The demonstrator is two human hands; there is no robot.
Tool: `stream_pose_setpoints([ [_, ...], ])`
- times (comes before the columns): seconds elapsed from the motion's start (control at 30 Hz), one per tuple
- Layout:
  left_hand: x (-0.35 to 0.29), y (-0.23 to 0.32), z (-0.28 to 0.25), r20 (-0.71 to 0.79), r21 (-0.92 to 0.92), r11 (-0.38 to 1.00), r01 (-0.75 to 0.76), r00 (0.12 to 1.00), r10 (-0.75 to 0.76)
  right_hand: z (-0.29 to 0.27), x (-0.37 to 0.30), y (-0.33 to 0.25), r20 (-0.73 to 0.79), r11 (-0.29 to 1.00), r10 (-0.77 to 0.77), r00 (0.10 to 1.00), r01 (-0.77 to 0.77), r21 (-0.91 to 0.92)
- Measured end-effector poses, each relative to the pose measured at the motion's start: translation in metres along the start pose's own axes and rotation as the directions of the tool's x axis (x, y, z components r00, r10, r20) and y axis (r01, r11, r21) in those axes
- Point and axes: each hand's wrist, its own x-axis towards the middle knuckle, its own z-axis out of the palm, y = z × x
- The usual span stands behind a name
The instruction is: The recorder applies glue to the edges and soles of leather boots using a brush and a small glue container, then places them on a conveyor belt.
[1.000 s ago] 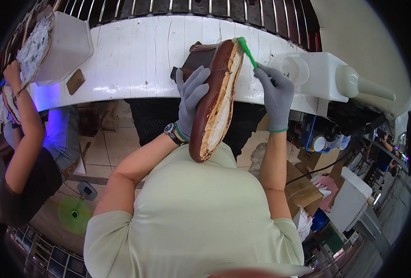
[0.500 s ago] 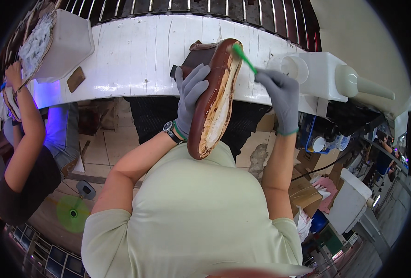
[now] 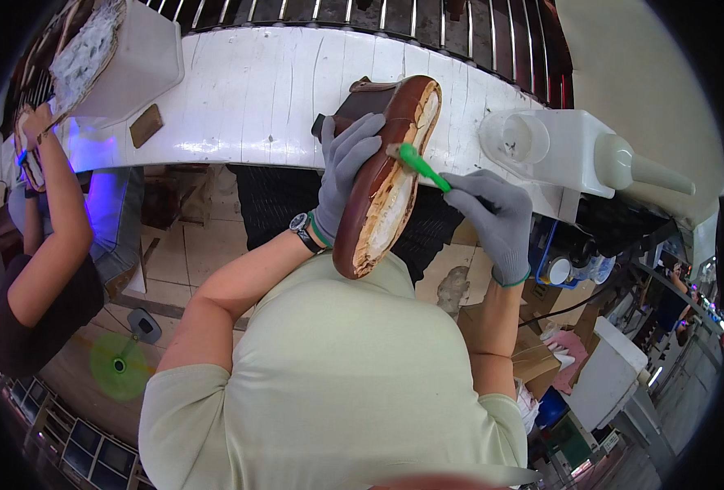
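A glossy reddish-brown leather shoe [image 3: 355,224] is tilted over the bench's near edge, its unsoled underside facing right, with a pale middle and a rough tan rim. Wearing a grey glove, my left hand [image 3: 342,175] grips the shoe round its upper from the left. A green-handled brush [image 3: 424,167] is pinched in my right hand [image 3: 499,224], also gloved in grey. The brush's head touches the rim of the underside about halfway along, near my left fingertips. A dark flap of the upper [image 3: 362,104] points up and left.
The white bench [image 3: 248,106] carries a see-through cup [image 3: 515,137] and a white container with a spout [image 3: 582,151] at right. A brown flat piece [image 3: 146,126] lies left, beside a white tub [image 3: 137,61]. Metal rollers [image 3: 346,11] run behind. A co-worker's hand [image 3: 35,126] is far left.
My right hand has moved down, bringing the brush from the shoe's far end to halfway along its rim. The shoe stays in my left hand, slightly shifted. The view has shifted a little.
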Motion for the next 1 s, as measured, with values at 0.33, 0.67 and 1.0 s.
stream_pose_setpoints([
  [0.33, 0.000, -0.002, -0.001, 0.017, 0.015, 0.999, 0.052, 0.999, -0.052, 0.007, -0.028, -0.024, 0.194, 0.894, -0.376, 0.906, 0.410, -0.181],
  [0.67, 0.001, -0.012, -0.006, -0.002, -0.196, 0.980, 0.034, 0.999, -0.035, 0.019, -0.024, -0.035, -0.015, 0.934, -0.298, 0.955, 0.288, -0.211],
  [1.0, 0.023, 0.004, -0.012, -0.026, -0.137, 0.988, 0.072, 0.997, -0.077, 0.015, -0.026, -0.038, -0.040, 1.000, 0.013, 0.999, -0.014, -0.011],
])
